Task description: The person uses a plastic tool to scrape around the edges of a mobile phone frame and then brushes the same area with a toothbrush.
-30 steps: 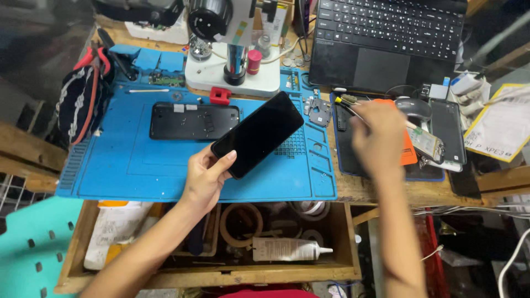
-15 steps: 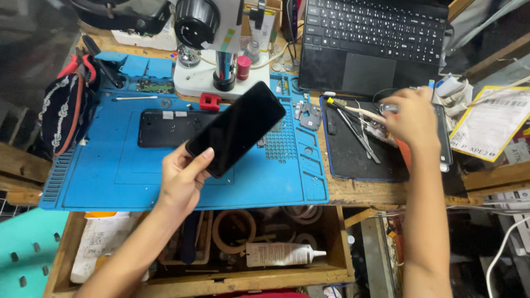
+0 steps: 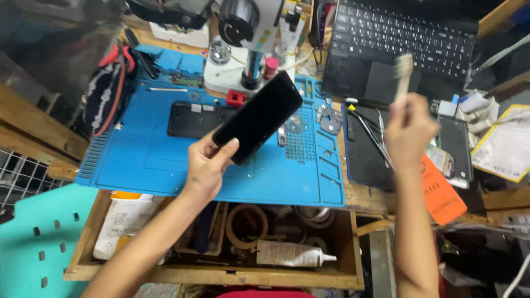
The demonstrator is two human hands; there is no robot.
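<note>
My left hand (image 3: 207,163) grips the lower end of a black phone (image 3: 259,116), holding it tilted above the blue work mat (image 3: 165,160), dark screen up. My right hand (image 3: 409,131) is raised over the dark mat (image 3: 364,160) on the right and is closed around a small brush (image 3: 402,72), whose blurred pale head points up toward the laptop (image 3: 403,49). A second black phone body (image 3: 190,118) lies flat on the blue mat behind the held phone.
A white microscope stand (image 3: 248,60) sits at the mat's far edge. Tweezers (image 3: 375,135) lie on the dark mat, an orange card (image 3: 439,193) beside it. The open wooden drawer (image 3: 221,270) below holds a glue tube (image 3: 292,255) and tape rolls. A teal chair (image 3: 38,243) stands at left.
My right hand has lifted off the right-hand mat with a brush in it and moved up. My left hand keeps holding the phone over the blue mat.
</note>
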